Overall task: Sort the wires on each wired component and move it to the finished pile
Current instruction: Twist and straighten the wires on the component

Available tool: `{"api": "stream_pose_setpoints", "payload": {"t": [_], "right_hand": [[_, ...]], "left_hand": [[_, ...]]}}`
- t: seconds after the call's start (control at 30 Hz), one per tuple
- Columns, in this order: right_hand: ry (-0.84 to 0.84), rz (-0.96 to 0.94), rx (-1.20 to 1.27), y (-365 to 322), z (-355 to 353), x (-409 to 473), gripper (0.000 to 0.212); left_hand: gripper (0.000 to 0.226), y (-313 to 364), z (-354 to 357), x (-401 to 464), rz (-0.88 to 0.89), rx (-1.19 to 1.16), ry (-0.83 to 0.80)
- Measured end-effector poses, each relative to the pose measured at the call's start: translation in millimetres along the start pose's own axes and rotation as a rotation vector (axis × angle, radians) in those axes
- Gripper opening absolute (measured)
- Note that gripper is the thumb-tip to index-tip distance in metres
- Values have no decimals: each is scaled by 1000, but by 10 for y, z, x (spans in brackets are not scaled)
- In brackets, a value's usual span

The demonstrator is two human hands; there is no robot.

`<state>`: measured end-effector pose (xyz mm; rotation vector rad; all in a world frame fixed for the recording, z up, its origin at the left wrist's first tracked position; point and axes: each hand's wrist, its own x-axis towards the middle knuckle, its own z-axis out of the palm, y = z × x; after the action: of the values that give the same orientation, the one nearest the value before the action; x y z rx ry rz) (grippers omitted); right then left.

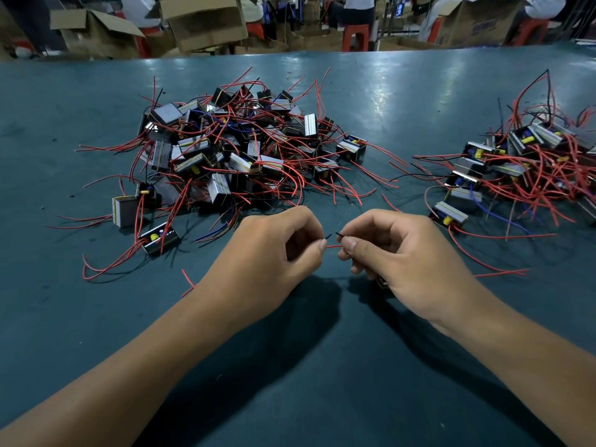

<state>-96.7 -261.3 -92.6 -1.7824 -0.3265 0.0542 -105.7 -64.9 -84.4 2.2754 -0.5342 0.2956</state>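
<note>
Head view: at centre frame the left hand (274, 243) and right hand (393, 250) each keep a narrow grip pinching a red wire (332, 246). Piles of wired components lie upper left (238, 146) and far right (529, 162) on the bench (322, 366).

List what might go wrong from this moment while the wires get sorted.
1. The left hand and right hand pinch thin wire ends; one may slip free.
2. The component sits mostly hidden under the right hand and might drop.
3. Loose red wires from the big pile reach close to the hands and could snag.
</note>
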Motion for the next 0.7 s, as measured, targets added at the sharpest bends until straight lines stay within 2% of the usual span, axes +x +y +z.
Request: {"api": "stream_pose_setpoints", "payload": {"t": [0.37, 0.7], "right_hand": [[42, -63, 60, -11, 64, -13, 15], [65, -70, 39, 56, 82, 7, 8]], "left_hand": [[12, 8, 12, -11, -8, -47, 9], [13, -16, 26, 0, -10, -59, 16]]}}
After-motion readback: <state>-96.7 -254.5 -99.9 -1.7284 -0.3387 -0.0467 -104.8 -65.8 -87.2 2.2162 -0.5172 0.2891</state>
